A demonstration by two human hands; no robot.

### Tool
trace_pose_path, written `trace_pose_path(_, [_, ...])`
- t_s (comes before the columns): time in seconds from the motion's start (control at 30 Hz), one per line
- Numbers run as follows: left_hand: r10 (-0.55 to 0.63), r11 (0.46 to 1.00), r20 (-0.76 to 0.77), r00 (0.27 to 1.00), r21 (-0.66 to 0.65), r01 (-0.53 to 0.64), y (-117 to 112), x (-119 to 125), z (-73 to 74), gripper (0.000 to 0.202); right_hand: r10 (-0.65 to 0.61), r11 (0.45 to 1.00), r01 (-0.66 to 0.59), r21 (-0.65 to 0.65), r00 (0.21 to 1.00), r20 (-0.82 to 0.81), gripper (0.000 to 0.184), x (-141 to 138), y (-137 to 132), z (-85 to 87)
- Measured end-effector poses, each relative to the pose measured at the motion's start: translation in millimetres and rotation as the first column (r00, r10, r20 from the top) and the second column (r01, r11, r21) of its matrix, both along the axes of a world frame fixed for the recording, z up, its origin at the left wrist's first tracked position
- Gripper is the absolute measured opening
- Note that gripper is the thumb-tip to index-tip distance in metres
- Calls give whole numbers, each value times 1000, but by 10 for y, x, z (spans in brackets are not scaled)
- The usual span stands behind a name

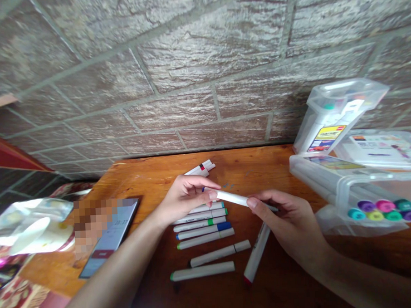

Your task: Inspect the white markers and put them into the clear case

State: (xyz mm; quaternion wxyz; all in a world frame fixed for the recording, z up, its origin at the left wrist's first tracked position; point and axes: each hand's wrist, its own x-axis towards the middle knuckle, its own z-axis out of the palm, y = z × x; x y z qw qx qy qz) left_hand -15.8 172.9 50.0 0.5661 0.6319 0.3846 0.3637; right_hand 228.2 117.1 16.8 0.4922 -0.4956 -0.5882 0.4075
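Observation:
A white marker (232, 198) is stretched between both my hands above the table. My left hand (185, 198) pinches its left end, where a bit of dark blue shows. At the other end, the thumb and fingers of my right hand (286, 218) close on it. Below lies a column of white markers, among them one with a blue cap (205, 231), one with a green band (200, 224) and a green-ended one (203, 271) at the front. A red-ended marker (256, 256) slants under my right hand. More white markers (202, 167) lie behind my left hand.
On the right, a clear box of colourful markers (349, 177) lies on its side, with an upright clear marker box (327, 126) and a flat clear lid (385, 150) behind. A phone (110, 240) and a white cup (39, 236) are left. The brick wall (202, 81) borders the wooden table (253, 163).

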Motion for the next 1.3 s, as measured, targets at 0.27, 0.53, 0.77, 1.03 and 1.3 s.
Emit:
trace_pose_path(0.27, [-10,1000,1,1000,-19,10,-31,17,-27,23,-5,1000,5,-16,1000,2,17,-2,-11,-26])
trace_pose_path(0.53, [14,1000,-37,999,-14,-15,-25,15,6,25,-58,998,59,14,997,-56,17,-42,-3,-53])
trace_pose_path(0.77, [-39,999,6,999,-5,39,-25,-8,27,24,-39,999,39,4,999,-35,14,-22,0,-46])
trace_pose_path(1.03, [-24,998,-56,998,54,27,-18,0,-9,19,-1,1000,1,-10,1000,-26,15,-24,-9,-51])
trace_pose_path(1.3, [-36,995,-100,994,87,45,-25,23,26,15,18,1000,-19,-11,1000,-17,15,-24,-17,-56])
